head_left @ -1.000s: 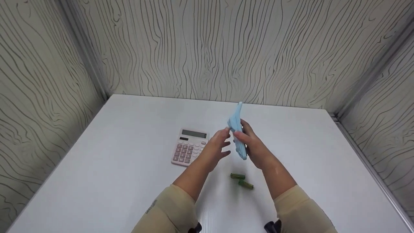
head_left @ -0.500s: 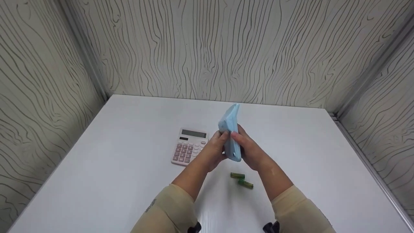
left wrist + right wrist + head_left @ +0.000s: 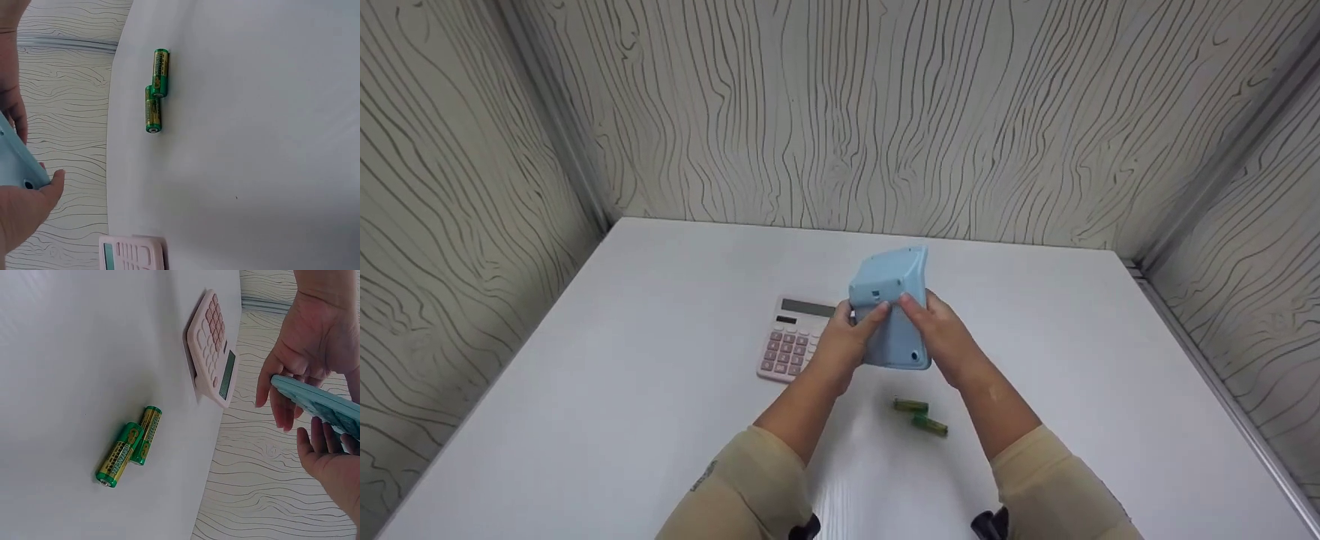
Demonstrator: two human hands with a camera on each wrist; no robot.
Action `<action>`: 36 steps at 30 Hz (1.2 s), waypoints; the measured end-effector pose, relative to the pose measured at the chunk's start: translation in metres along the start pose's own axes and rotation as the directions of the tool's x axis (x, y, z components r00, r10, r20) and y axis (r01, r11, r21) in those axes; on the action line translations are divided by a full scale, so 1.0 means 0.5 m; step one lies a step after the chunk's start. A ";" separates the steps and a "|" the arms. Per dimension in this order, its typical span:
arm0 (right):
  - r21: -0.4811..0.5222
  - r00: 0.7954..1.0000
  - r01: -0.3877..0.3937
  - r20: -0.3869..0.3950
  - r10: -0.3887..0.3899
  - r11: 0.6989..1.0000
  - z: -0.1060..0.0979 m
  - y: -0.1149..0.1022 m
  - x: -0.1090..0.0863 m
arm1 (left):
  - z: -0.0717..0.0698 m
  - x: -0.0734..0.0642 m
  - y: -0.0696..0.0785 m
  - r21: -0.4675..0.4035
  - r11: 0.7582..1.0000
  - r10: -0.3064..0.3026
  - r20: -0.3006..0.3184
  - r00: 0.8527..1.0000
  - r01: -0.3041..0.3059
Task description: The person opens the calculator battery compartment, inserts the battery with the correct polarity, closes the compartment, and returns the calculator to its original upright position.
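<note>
A light blue calculator [image 3: 894, 271] is held up above the table, its back towards the head camera and its keys facing away. My left hand [image 3: 841, 345] grips its left edge, thumb on the back and fingers behind. On the opposite edge, my right hand [image 3: 949, 341] holds it the same way, its thumb near the small slot on the raised part. The right wrist view shows dark keys on the blue calculator [image 3: 320, 402] and fingers beneath it. Two green and gold batteries [image 3: 921, 417] lie on the table below the hands, side by side and touching.
A pink calculator [image 3: 791, 345] lies face up on the white table [image 3: 622, 360], left of the hands and partly covered by the left one. Wood-grain patterned panels [image 3: 840, 112] stand at the back and both sides. Batteries [image 3: 156, 90] show closer in the left wrist view.
The blue calculator has turned from edge-on so its back shows to the head camera. My left hand, earlier with fingers spread beside it, now grips it. The batteries and pink calculator stay put.
</note>
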State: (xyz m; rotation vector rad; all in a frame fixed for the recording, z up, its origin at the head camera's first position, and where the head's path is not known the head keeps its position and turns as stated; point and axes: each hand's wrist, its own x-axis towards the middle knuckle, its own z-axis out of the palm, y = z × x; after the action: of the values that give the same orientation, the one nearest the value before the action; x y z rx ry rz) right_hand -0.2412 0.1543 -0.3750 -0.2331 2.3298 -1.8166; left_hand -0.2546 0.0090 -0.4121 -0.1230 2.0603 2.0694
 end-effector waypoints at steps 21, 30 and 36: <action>-0.040 0.978 -0.162 -0.137 0.155 0.986 -0.036 0.038 0.029 | -0.081 0.006 0.007 0.170 0.985 0.005 -0.066 0.998 0.006; -0.091 0.973 -0.209 -0.119 0.198 0.974 -0.040 0.055 0.035 | -0.094 0.006 0.004 0.226 0.974 -0.012 -0.046 0.999 0.022; -0.130 0.972 -0.224 -0.107 0.211 0.966 -0.033 0.064 0.034 | -0.105 0.001 0.001 0.296 0.953 -0.058 -0.040 0.998 0.067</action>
State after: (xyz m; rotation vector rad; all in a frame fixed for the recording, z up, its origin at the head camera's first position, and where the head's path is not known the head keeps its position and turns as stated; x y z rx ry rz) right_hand -0.2620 0.1737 -0.4030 0.0888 2.4387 -1.5930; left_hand -0.2603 -0.0430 -0.4127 -0.1692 2.3261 1.7065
